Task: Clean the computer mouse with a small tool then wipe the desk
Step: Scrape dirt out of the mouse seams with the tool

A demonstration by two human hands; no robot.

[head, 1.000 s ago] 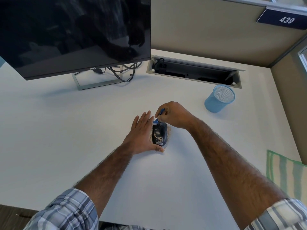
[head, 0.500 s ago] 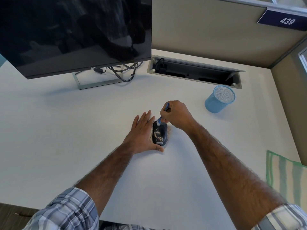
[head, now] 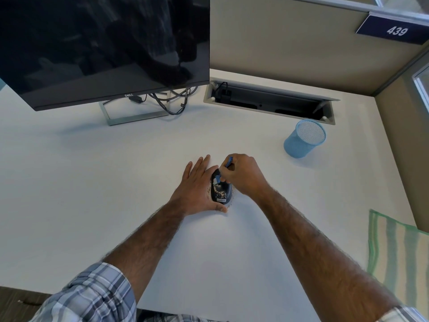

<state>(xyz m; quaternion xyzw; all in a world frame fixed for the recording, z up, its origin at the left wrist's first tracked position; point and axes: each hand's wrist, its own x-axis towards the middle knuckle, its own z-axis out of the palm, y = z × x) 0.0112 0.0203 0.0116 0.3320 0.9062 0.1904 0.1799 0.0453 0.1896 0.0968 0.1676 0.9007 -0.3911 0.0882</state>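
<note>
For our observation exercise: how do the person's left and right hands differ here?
The left hand lies flat, fingers straight, against the mouse; the right hand is curled round a blue brush. The left hand only steadies the mouse; the right hand works the brush on its front. Both are at the mouse on the desk.

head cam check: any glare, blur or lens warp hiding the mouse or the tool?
Head view: the dark monitor mirrors the room, but no glare reaches the work area; wide-angle warp tilts the monitor and partition near the borders; light is soft, shadows faint beside the pen cup; the mouse and blue tool, in the right hand, sit near centre and read sharp, specks visible.
</note>
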